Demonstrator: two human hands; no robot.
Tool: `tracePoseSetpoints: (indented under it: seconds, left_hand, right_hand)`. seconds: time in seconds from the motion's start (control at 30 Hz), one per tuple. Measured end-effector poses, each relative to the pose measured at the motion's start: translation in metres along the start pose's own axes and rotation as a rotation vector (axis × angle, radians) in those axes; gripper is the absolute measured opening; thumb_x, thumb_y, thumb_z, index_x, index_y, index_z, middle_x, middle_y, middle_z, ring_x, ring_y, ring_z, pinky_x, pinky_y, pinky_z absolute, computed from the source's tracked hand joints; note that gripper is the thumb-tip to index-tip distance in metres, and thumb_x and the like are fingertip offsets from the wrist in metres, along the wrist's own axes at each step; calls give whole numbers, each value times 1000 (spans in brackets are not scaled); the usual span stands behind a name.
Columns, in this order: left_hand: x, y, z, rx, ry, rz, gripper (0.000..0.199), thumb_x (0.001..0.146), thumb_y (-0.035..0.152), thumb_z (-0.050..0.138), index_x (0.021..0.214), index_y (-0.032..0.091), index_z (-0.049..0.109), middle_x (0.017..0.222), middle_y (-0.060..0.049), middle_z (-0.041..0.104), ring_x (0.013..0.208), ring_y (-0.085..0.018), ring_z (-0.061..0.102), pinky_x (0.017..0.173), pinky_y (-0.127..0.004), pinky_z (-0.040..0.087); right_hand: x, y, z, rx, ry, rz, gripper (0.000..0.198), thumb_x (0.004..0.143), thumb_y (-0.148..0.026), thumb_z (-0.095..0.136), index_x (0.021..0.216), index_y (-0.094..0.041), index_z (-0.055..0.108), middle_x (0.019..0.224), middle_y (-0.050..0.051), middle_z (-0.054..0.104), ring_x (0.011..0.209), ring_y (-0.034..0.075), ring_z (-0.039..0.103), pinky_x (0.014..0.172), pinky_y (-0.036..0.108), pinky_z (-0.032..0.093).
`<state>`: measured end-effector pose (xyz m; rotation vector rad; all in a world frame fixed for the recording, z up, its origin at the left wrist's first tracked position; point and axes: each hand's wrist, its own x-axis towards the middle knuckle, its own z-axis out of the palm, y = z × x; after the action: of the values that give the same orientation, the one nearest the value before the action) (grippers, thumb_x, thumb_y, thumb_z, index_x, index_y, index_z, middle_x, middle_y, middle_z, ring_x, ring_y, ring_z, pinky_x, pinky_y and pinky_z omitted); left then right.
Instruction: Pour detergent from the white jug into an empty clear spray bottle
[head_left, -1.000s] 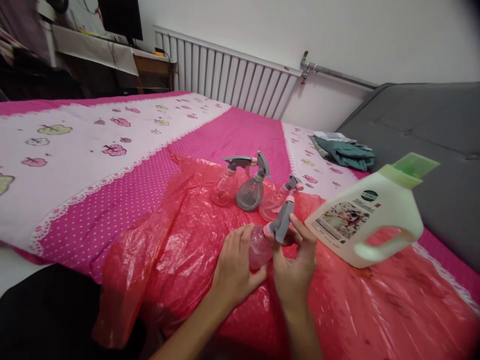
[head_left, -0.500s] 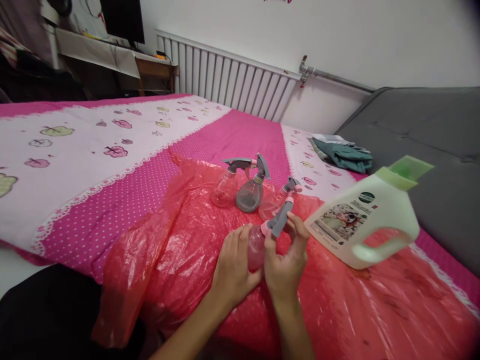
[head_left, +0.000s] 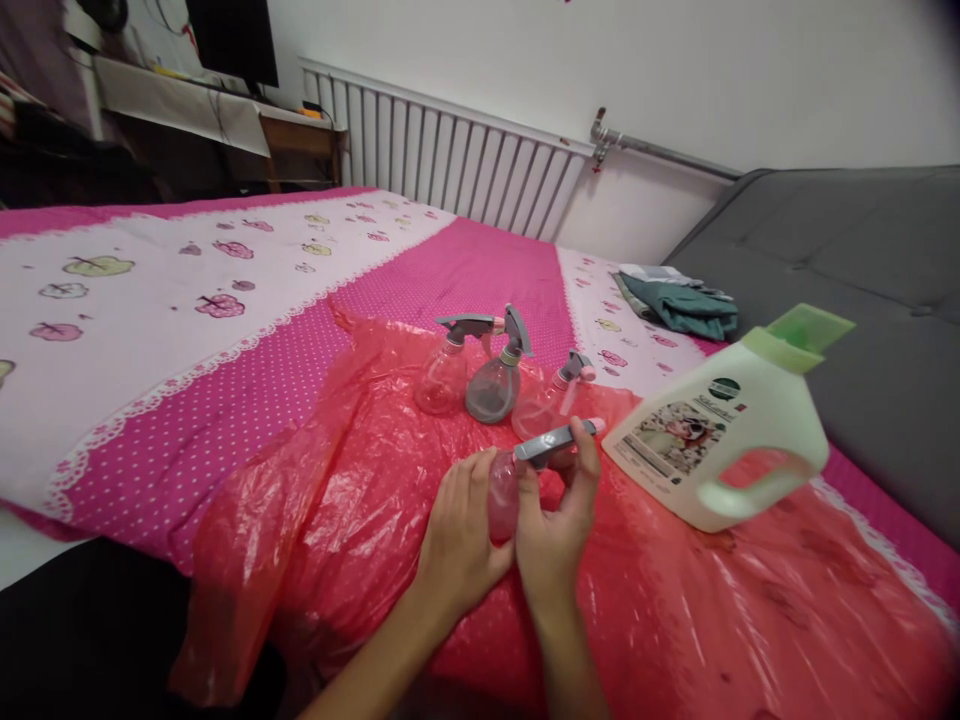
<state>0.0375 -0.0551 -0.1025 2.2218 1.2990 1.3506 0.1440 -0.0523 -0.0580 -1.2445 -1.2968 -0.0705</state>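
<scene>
A pink see-through spray bottle [head_left: 502, 497] stands upright between my hands. My left hand [head_left: 461, 525] is wrapped round its body from the left. At its top, the fingers of my right hand [head_left: 559, 525] close on the grey spray head [head_left: 551, 443], whose pink nozzle points right. Just behind are three more spray bottles: a clear pinkish one [head_left: 441, 380], a grey one [head_left: 493, 388] and another pinkish one [head_left: 541, 400] partly hidden by the spray head. To the right, a large pale green jug [head_left: 694, 470] with a green cap leans on the sheet.
Crumpled red plastic sheeting [head_left: 360, 500] lies under the bottles on a bed with a pink and white cover [head_left: 480, 270]. Folded clothes [head_left: 686, 305] rest near the grey headboard [head_left: 855, 240]. Beyond are a radiator [head_left: 442, 150] and a desk with a monitor [head_left: 232, 40].
The spray head in my right hand has turned: its nozzle end, earlier pointing up and away, now points more to the right. My left hand keeps its hold on the bottle.
</scene>
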Motion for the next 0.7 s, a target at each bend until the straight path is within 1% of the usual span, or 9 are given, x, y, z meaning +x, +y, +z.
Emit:
tracePoseSetpoints:
  seconds: [0.07, 0.27, 0.33, 0.4, 0.47, 0.5, 0.63, 0.7]
  left_hand:
    - [1, 0, 0, -4, 5, 6, 77, 89, 22, 67, 158, 20, 33, 146, -21, 61, 131, -39, 63, 109, -60, 54]
    - [-1, -4, 2, 7, 22, 33, 75, 93, 23, 64, 160, 22, 31, 148, -20, 61, 134, -38, 62, 110, -61, 54]
    - [-4, -6, 5, 23, 35, 31, 79, 95, 24, 63, 164, 22, 26, 151, -21, 59, 136, -40, 61, 110, -63, 53]
    - [-7, -8, 9, 43, 50, 24, 82, 99, 24, 60, 169, 23, 16, 152, -23, 56, 135, -40, 61, 108, -65, 53]
    - [-9, -8, 11, 58, 61, 24, 83, 104, 24, 55, 172, 24, 8, 151, -23, 56, 132, -38, 62, 106, -63, 55]
    - [-9, -8, 11, 63, 65, 30, 82, 106, 24, 53, 172, 26, 6, 150, -22, 57, 130, -37, 63, 105, -62, 55]
    - [-7, -6, 8, 71, 71, 75, 80, 107, 24, 52, 173, 29, 8, 148, -21, 56, 127, -35, 62, 103, -58, 56]
    - [-4, -5, 6, 69, 70, 101, 81, 106, 28, 55, 173, 30, 11, 147, -20, 55, 126, -35, 62, 102, -58, 57]
  right_hand:
    - [-1, -3, 2, -19, 15, 9, 54, 110, -47, 59, 150, -11, 50, 123, 11, 60, 102, 12, 62, 89, 25, 59]
    - [-1, -9, 7, -102, 56, 14, 52, 111, -48, 57, 147, -11, 52, 120, 10, 60, 101, 12, 61, 89, 25, 56]
    - [-3, -11, 8, -135, 67, 14, 51, 111, -49, 56, 145, -11, 53, 123, 11, 60, 104, 13, 61, 94, 28, 55]
    - [-5, -14, 9, -179, 81, 26, 53, 111, -51, 55, 147, -12, 53, 123, 10, 60, 106, 14, 59, 101, 32, 53]
    - [-8, -18, 10, -235, 94, 51, 55, 111, -53, 55, 149, -13, 52, 118, 9, 60, 105, 15, 57, 106, 36, 49]
    - [-9, -20, 10, -264, 98, 65, 56, 110, -54, 56, 149, -14, 53, 115, 8, 60, 104, 15, 55, 108, 36, 47]
    - [-12, -24, 7, -341, 118, 119, 52, 108, -57, 58, 139, -15, 59, 105, 6, 53, 100, 16, 46, 106, 36, 41]
    - [-11, -25, 4, -348, 136, 125, 54, 106, -57, 60, 140, -16, 59, 105, 6, 49, 101, 16, 44, 105, 36, 41]
